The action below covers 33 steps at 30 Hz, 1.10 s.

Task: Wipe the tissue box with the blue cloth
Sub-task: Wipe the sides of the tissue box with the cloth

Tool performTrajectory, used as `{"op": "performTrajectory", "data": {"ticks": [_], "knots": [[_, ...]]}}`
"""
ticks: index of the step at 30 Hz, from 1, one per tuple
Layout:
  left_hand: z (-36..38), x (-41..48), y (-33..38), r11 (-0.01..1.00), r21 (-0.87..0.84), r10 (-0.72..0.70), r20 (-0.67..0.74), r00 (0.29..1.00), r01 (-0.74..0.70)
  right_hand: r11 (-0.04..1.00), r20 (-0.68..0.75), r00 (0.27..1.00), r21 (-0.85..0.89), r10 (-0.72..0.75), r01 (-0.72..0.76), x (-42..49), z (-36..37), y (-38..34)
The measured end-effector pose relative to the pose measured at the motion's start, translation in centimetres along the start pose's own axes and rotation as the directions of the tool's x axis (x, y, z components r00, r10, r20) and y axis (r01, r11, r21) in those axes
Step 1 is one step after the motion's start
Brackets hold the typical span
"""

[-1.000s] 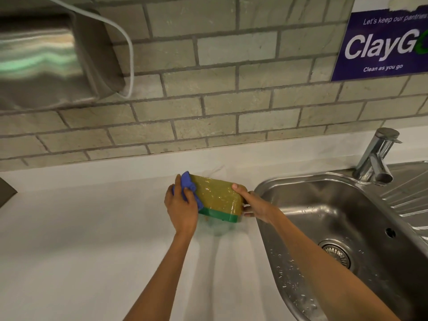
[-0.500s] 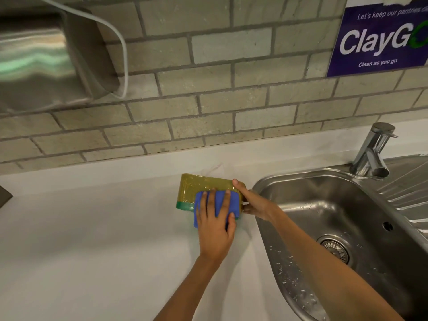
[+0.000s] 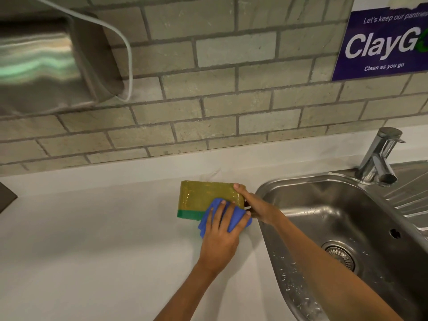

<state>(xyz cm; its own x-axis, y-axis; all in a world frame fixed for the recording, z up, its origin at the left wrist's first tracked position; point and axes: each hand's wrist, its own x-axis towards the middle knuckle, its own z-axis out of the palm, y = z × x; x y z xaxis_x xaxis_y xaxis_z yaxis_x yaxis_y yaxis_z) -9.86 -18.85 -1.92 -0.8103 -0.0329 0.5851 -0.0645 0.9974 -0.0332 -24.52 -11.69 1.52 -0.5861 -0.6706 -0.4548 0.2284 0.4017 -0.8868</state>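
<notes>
Tissue box (image 3: 203, 195) on counter (image 3: 92, 239), left hand (image 3: 218, 242) fingers pressing blue cloth (image 3: 234, 220) against it, right hand (image 3: 257, 206) fingers gripping box end.

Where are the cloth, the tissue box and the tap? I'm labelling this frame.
cloth (image 3: 236, 218): head view, blue fold between the fingers.
tissue box (image 3: 206, 195): head view, yellow front face.
tap (image 3: 379, 156): head view, chrome body.

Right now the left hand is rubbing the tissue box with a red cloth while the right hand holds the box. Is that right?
Not quite. The head view shows the cloth is blue, not red. The left hand does press it against the tissue box, and the right hand holds the box's end.
</notes>
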Motion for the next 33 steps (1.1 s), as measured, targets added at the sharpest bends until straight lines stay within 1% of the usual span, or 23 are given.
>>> {"op": "performTrajectory", "data": {"ticks": [2,3,4,6,8,9,10,12,13,14,16,19,20,22,24,28,32,33], "knots": [[0.0,-0.1,-0.5,0.996,0.026,0.084,0.045,0.995,-0.085,1.000,0.008,1.000,-0.009,-0.007,0.008,0.1,-0.3,0.1],[0.0,-0.2,-1.1,0.996,0.029,0.088,0.054,0.995,-0.090,1.000,0.008,1.000,-0.012,-0.009,0.010,0.2,-0.4,0.2],[-0.1,-0.4,-1.8,0.998,0.015,0.066,0.044,0.997,-0.067,1.000,0.007,1.000,-0.014,-0.011,0.011,0.1,-0.4,0.2],[-0.3,-0.9,-2.9,0.996,-0.074,-0.054,-0.008,0.999,0.053,1.000,-0.004,1.000,-0.011,-0.024,0.024,0.2,-0.3,0.3],[-0.5,-1.3,-3.9,0.962,-0.178,-0.220,-0.051,0.974,0.208,0.999,-0.011,0.999,-0.001,-0.045,0.045,0.4,-0.4,0.3],[-0.5,-1.3,-4.3,0.919,-0.244,-0.334,-0.059,0.941,0.310,0.998,-0.010,0.998,0.002,-0.060,0.060,0.4,-0.4,0.3],[-0.7,-1.2,-4.5,0.837,-0.342,-0.469,-0.044,0.882,0.427,0.997,-0.010,0.997,0.000,-0.073,0.073,0.5,-0.4,0.3],[-1.2,-0.5,-4.6,0.597,-0.526,-0.713,0.000,0.701,0.607,0.996,-0.014,0.996,-0.017,-0.083,0.083,0.6,-0.3,0.4],[-1.4,0.0,-4.7,0.507,-0.565,-0.782,0.016,0.624,0.651,0.996,-0.014,0.996,-0.025,-0.089,0.089,0.6,-0.3,0.5],[-1.6,0.4,-4.9,0.470,-0.567,-0.812,0.024,0.584,0.677,0.995,-0.011,0.995,-0.029,-0.097,0.096,0.7,-0.3,0.5],[-1.9,0.9,-5.5,0.438,-0.535,-0.832,0.065,0.552,0.722,0.992,0.008,0.994,-0.048,-0.113,0.114,0.5,-0.4,0.5],[-2.3,1.4,-6.8,0.288,-0.504,-0.875,0.208,0.438,0.814,0.984,0.033,0.992,-0.130,-0.120,0.123,0.4,-0.7,0.3],[-2.4,1.4,-7.1,0.263,-0.499,-0.875,0.238,0.422,0.826,0.979,0.033,0.993,-0.164,-0.114,0.118,0.5,-0.8,0.2],[-2.6,1.2,-7.2,0.243,-0.496,-0.866,0.276,0.417,0.833,0.971,0.042,0.995,-0.217,-0.095,0.102,0.6,-1.0,-0.1],[-2.7,0.8,-7.2,0.201,-0.512,-0.863,0.311,0.399,0.835,0.965,0.067,0.994,-0.240,-0.090,0.104,0.5,-1.0,-0.4],[-2.8,-0.1,-6.9,0.041,-0.540,-0.842,0.434,0.320,0.841,0.955,0.113,0.985,-0.251,-0.130,0.155,0.4,-0.9,-0.5],[-2.6,-0.9,-6.7,-0.060,-0.542,-0.801,0.527,0.284,0.838,0.946,0.126,0.984,-0.283,-0.130,0.161,0.2,-0.9,-0.4],[-2.5,-1.0,-6.8,-0.109,-0.544,-0.784,0.562,0.265,0.832,0.943,0.114,0.985,-0.294,-0.128,0.157,0.1,-0.8,-0.3]]}}
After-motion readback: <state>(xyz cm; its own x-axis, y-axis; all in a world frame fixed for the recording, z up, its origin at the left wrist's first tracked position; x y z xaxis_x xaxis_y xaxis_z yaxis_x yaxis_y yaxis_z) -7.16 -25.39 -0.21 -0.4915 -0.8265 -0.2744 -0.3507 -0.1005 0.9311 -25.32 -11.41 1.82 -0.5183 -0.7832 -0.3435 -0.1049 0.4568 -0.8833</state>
